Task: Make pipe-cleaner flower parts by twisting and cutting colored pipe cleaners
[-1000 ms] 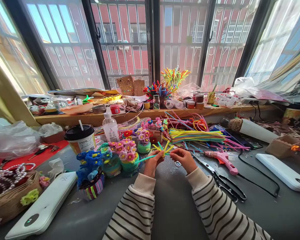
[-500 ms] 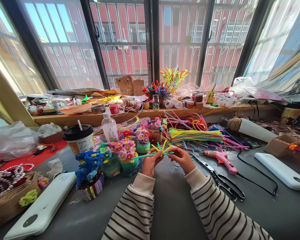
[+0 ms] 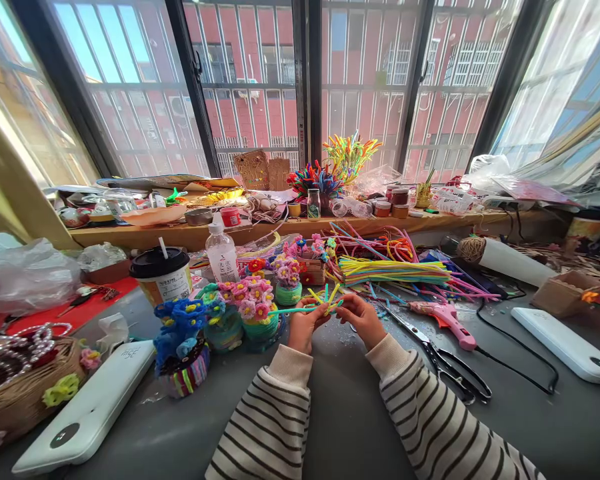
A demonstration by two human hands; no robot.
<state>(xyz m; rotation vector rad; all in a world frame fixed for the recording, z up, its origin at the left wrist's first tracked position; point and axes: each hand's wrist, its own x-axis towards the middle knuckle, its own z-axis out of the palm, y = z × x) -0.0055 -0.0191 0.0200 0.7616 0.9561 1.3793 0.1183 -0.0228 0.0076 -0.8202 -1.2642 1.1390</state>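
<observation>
Yellow and teal pipe cleaners (image 3: 325,293) fan upward from between my fingertips, above the middle of the grey table. My left hand (image 3: 306,325) is closed on the bunch from the left, and one long teal stem (image 3: 293,310) runs out past it to the left. At the bunch's right side, my right hand (image 3: 364,320) pinches a teal end close to the left fingertips. The exact crossing of the stems is partly hidden by the fingers. Pots of pink fuzzy flowers (image 3: 247,297) and blue fuzzy flowers (image 3: 180,327) stand left of my hands.
Black-handled scissors (image 3: 445,367) and a pink glue gun (image 3: 447,321) with a black cord lie to the right. Yellow pipe cleaners (image 3: 395,270) are heaped behind. A lidded cup (image 3: 163,273), a bottle (image 3: 222,253) and a white power bank (image 3: 87,407) are on the left.
My right hand has moved slightly left, closer to my left hand, and the teal end at its fingertips is now bent rather than sticking out straight. The whole view has shifted slightly.
</observation>
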